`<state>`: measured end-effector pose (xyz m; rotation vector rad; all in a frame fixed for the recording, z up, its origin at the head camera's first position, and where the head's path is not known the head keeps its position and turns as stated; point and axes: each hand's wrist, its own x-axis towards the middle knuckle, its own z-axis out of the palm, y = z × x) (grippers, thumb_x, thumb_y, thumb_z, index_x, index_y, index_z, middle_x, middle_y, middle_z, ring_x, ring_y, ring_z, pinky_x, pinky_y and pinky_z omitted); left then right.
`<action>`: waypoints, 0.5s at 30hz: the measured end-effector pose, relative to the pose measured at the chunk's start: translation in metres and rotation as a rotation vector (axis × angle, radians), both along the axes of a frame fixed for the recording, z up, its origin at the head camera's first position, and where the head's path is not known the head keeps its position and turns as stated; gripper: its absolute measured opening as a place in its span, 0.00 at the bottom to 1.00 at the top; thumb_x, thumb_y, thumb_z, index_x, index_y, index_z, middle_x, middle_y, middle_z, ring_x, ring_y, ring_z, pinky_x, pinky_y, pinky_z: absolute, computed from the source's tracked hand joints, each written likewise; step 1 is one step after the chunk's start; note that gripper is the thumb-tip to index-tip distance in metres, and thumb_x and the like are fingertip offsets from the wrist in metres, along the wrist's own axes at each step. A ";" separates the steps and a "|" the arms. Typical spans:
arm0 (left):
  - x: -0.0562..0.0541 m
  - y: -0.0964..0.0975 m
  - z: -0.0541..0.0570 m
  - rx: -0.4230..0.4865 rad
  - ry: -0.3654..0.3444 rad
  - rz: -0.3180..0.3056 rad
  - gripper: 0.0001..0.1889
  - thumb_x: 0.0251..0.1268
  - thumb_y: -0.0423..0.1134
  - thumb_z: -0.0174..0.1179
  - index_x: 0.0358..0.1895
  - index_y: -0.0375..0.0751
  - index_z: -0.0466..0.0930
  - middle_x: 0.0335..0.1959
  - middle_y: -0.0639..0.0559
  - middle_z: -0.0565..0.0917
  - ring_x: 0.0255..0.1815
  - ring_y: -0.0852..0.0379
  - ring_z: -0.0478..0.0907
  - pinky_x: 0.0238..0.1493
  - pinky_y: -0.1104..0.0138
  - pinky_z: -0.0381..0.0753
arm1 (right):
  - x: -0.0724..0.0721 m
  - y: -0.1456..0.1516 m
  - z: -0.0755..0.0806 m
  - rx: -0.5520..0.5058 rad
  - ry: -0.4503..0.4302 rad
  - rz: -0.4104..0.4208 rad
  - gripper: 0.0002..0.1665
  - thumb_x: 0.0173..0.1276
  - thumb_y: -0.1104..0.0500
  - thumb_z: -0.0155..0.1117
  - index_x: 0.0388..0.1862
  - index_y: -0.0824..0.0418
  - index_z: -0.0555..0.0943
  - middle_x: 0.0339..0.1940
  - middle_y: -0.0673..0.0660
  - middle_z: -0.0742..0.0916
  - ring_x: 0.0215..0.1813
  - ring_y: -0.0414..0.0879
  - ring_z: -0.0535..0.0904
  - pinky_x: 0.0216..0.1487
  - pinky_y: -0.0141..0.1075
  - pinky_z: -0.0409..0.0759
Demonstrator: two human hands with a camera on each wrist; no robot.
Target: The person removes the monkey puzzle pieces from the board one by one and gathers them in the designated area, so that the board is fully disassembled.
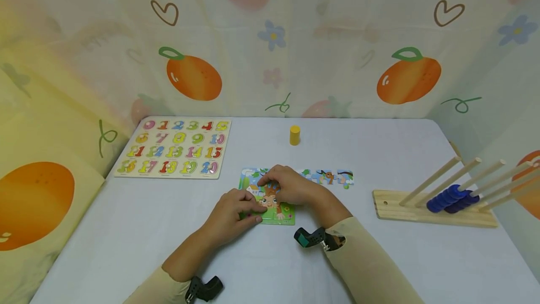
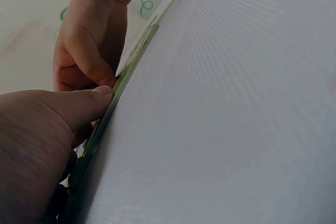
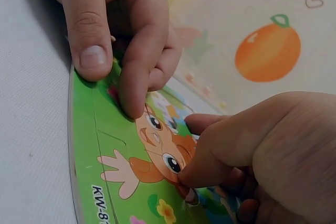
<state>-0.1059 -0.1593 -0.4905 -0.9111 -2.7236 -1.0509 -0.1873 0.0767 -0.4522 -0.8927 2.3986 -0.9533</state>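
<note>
A jigsaw puzzle [image 1: 284, 217] with a cartoon monkey on green lies flat in the middle of the table. At its lower left, my left hand [image 1: 232, 215] rests thumb and index finger on the surface, the thumb right by the near edge. My right hand [image 1: 295, 186] comes in from the right, thumb and index finger bent around a brown puzzle piece [image 3: 185, 145] at the monkey's head. The other right fingers are tucked under and partly hidden. Loose puzzle pieces [image 1: 329, 176] lie in a row beyond my right wrist.
A number board [image 1: 173, 147] lies at the back left. Toward the back stands a yellow cylinder [image 1: 295, 135]. On the right is a wooden peg stand [image 1: 438, 212] with slanting rods and dark blue beads [image 1: 447, 198]. A patterned cloth hangs behind the table.
</note>
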 end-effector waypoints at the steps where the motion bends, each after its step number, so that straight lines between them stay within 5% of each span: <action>1: 0.000 0.000 0.000 -0.001 -0.002 0.000 0.12 0.62 0.40 0.80 0.48 0.55 0.96 0.44 0.66 0.82 0.42 0.63 0.70 0.43 0.64 0.71 | 0.000 0.000 0.000 0.000 -0.001 0.000 0.32 0.61 0.75 0.66 0.64 0.55 0.86 0.64 0.54 0.81 0.68 0.52 0.73 0.72 0.49 0.70; 15: 0.000 0.000 0.001 0.004 -0.016 0.004 0.12 0.62 0.40 0.79 0.48 0.56 0.95 0.45 0.66 0.82 0.43 0.63 0.71 0.43 0.64 0.71 | -0.001 0.001 -0.001 -0.052 -0.045 -0.014 0.34 0.60 0.76 0.66 0.62 0.51 0.85 0.61 0.51 0.82 0.62 0.48 0.74 0.67 0.47 0.72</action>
